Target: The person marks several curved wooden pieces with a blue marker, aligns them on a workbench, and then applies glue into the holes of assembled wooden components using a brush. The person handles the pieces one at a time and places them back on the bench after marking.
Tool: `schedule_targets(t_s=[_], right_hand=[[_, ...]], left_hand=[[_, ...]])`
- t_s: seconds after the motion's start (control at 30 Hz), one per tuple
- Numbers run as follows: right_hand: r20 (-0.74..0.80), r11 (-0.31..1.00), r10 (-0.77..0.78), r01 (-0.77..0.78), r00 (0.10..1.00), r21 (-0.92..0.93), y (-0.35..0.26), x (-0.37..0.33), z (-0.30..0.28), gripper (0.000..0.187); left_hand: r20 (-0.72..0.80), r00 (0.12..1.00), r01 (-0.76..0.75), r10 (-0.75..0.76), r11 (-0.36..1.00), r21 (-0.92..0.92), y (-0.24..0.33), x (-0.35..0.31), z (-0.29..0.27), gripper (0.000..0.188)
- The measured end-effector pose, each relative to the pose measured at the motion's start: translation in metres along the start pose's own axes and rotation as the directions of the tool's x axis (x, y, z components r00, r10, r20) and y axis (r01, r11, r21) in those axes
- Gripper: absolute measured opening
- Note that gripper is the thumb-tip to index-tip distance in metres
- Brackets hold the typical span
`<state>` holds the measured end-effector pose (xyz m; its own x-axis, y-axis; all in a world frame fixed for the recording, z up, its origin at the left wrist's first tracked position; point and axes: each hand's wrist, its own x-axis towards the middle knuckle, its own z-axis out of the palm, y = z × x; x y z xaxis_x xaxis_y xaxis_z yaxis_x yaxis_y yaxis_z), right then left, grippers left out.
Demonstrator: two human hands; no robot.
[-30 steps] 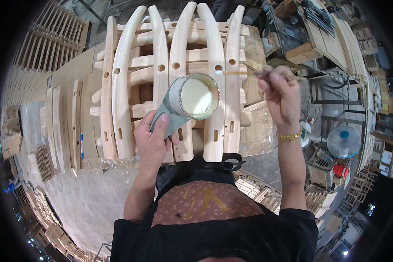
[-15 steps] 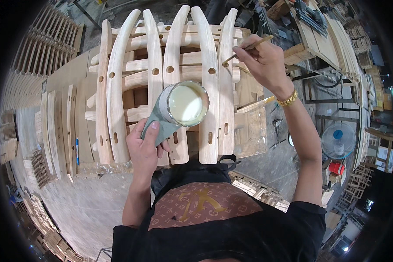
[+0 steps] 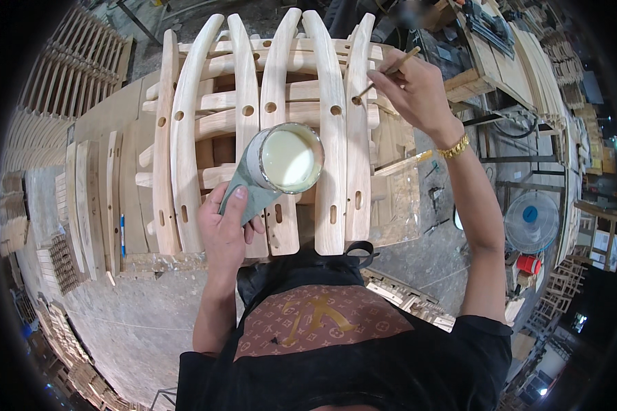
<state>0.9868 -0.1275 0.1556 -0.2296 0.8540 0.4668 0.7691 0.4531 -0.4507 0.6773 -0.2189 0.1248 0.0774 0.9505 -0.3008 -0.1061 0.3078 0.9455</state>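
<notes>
My left hand [image 3: 227, 222] is closed round the flat grey-green handle [image 3: 252, 200] of a round cup [image 3: 255, 161]. Pale, creamy liquid [image 3: 286, 161] lies inside, over the middle of the wooden pieces. Between the fingertips of my right hand [image 3: 417, 88] is a thin wooden stick [image 3: 406, 59], slanting down to the left. Its lower tip meets a round hole [image 3: 356, 101] in the rightmost curved wooden slat [image 3: 358, 154]; how deep it goes I cannot tell. Several similar slats [image 3: 187, 137] lie side by side, each with a round hole and a slot.
Crosswise wooden pieces [image 3: 219, 103] are stacked under the slats. At left lie more slats [image 3: 89, 198] and a blue pen [image 3: 123, 235]. A fan [image 3: 530, 222] and a red container [image 3: 528, 264] stand at right, below a metal-framed bench [image 3: 483, 85].
The stick's tip stays at the same hole while the stick stands slightly steeper and my right hand has shifted a little. The cup has moved slightly up and left against the slats.
</notes>
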Motion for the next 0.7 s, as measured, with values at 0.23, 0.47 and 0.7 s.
schedule_targets(t_s=[0.23,0.47,0.7], right_hand=[[-0.163,0.789,0.276,-0.126,0.947,0.602,-0.075,-0.011,-0.003,0.012],[0.121,0.41,0.443,-0.32,0.888,0.854,-0.085,-0.026,0.028,0.013],[0.194,0.158,0.584,-0.345,0.788,0.925,-0.079,-0.037,0.049,0.008]], left_hand=[[-0.049,0.998,-0.042,0.041,0.999,-0.003,0.003,0.0,-0.006,0.025],[-0.079,0.993,-0.088,0.089,0.996,0.017,0.008,-0.004,-0.012,0.026],[-0.108,0.991,-0.076,0.075,0.997,0.0,0.006,-0.003,-0.02,0.029]])
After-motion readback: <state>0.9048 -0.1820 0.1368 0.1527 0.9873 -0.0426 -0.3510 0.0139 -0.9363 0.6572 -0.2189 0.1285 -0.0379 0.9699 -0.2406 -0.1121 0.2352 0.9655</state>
